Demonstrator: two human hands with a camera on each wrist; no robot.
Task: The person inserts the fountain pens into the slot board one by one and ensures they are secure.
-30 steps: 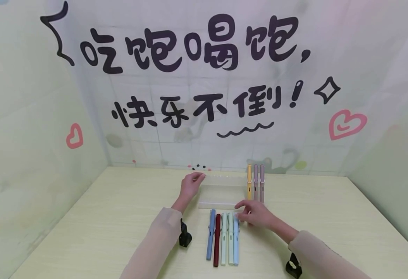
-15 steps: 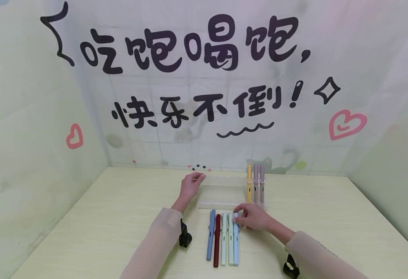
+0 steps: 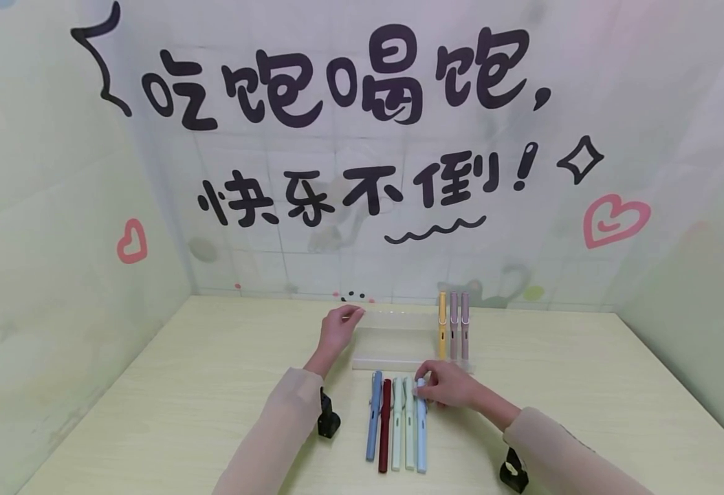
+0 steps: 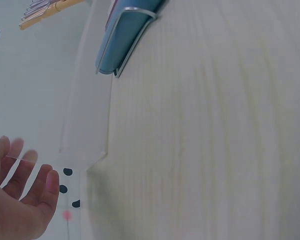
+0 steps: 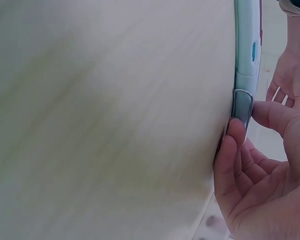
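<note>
A clear plastic pen stand [image 3: 392, 363] sits toward the back of the table. My left hand [image 3: 337, 328] holds its left edge near the top corner; in the left wrist view fingers show on both sides of the clear panel. Just in front of the stand, my right hand [image 3: 451, 385] pinches the cap end of a light blue pen [image 3: 422, 436] between thumb and fingers. That pen is the rightmost of a row with a blue pen [image 3: 373, 419], a dark red pen [image 3: 385, 430] and two pale green pens [image 3: 397, 426], lying clips to the side.
At the stand's right end, a yellow pen [image 3: 442, 326] and two mauve pens [image 3: 459, 330] lean side by side, caps up. A printed cloth backdrop [image 3: 362, 268] rises behind the table [image 3: 151, 412] and along both sides.
My right hand has moved slightly left onto the light blue pen's cap end and grips it. That pen has shifted a little to the right, away from the pale green one. The left hand has stayed put.
</note>
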